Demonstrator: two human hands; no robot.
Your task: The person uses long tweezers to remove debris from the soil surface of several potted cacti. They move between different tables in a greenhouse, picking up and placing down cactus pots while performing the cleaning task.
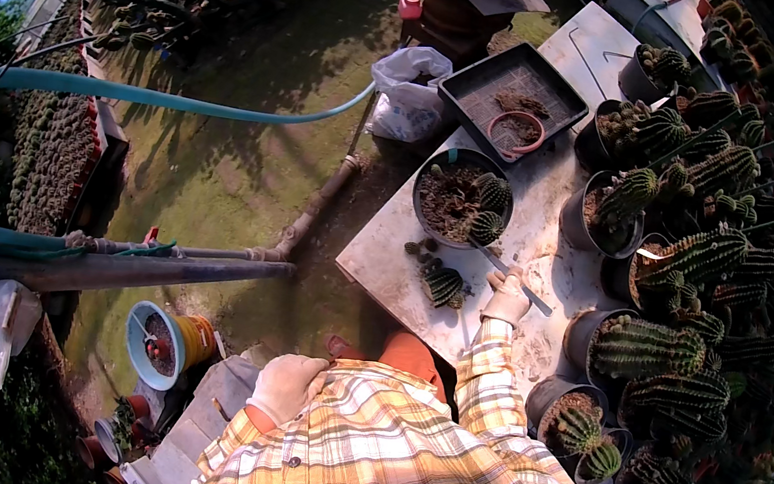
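Note:
My right hand (507, 297), in a pale glove, is closed around a flat metal strip tool (534, 297). The tool's far end meets the near rim of a round black pot (422, 213) that holds soil and some ribbed cacti (487, 226). On the pale table (378, 248), just left of that hand, lie an uprooted ribbed cactus (442, 286) and several small offsets (413, 248). My left hand (288, 386), also gloved, rests against the front of the plaid shirt with nothing visible in it; its fingers are partly hidden.
Several potted cacti (647, 352) line the table's right side. Beyond the pot is a black tray (450, 85) with soil and a reddish ring (542, 126). A white plastic bag (404, 112) stands left of the tray. Pipes (200, 273), a hose (225, 110) and a blue-rimmed bucket (136, 366) are at left.

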